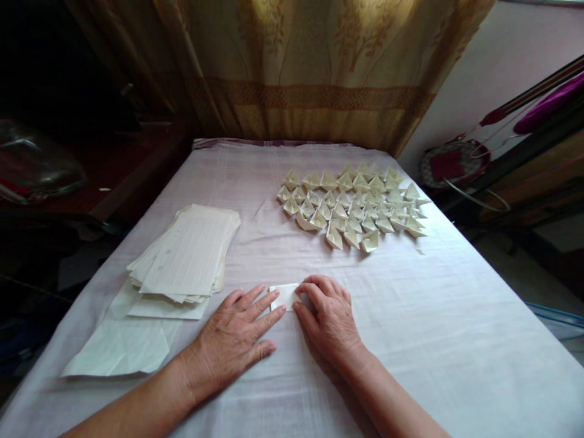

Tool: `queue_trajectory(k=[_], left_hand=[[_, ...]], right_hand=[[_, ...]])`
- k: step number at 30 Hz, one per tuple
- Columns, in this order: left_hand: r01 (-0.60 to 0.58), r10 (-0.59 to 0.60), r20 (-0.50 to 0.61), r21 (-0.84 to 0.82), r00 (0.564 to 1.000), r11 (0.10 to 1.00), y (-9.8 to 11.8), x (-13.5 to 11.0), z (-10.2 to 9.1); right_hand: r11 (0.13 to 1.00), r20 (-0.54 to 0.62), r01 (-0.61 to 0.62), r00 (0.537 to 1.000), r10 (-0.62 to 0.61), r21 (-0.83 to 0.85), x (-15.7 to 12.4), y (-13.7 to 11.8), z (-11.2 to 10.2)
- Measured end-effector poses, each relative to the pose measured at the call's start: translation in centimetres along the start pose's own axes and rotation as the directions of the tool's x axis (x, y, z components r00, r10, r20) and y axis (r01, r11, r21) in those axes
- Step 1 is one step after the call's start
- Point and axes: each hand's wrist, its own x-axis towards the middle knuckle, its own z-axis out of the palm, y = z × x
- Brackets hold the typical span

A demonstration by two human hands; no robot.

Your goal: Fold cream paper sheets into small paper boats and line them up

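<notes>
A small folded piece of white paper (285, 295) lies flat on the cloth in front of me. My left hand (237, 333) rests with its fingers spread, and the tips of two of them touch the paper's left side. At the right edge of the paper, my right hand (329, 313) is curled, its thumb and fingertips closed on that edge. Beyond the right hand, several folded paper boats (340, 210) stand close together in rows. To the left of my left hand sits a stack of lined paper sheets (189, 249).
Under the stack, a loose creased sheet (123, 340) reaches towards the near left. A pale checked cloth (255, 176) covers the table. Behind it hangs a gold patterned curtain (301, 55). A round patterned bag (451, 163) is beyond the table's right edge.
</notes>
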Motion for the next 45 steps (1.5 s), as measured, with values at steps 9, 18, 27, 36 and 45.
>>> queue_trajectory(k=[9,18,27,36,45], left_hand=[[0.039,-0.04,0.018,0.037,0.999,0.999,-1.2,-1.5,-0.9],[0.151,-0.163,-0.106,-0.111,0.981,0.982,0.7,1.5,-1.2],[0.425,-0.448,-0.141,-0.164,0.883,0.89,1.0,3.1,0.3],[0.419,-0.448,-0.138,-0.194,0.883,0.887,0.7,2.7,1.1],[0.409,-0.462,-0.145,-0.289,0.875,0.866,0.6,2.6,0.7]], right_hand=[[0.999,-0.007,0.015,1.0,-0.015,-0.031,-0.1,0.1,0.0],[0.996,-0.041,0.064,0.997,-0.066,-0.06,-0.2,0.1,0.0],[0.984,-0.03,-0.024,0.999,0.019,-0.174,0.1,-1.4,0.5],[0.997,-0.007,0.024,1.0,-0.025,-0.073,-0.2,-0.4,0.0],[0.998,-0.039,0.055,0.998,-0.056,-0.009,-0.4,0.4,-0.1]])
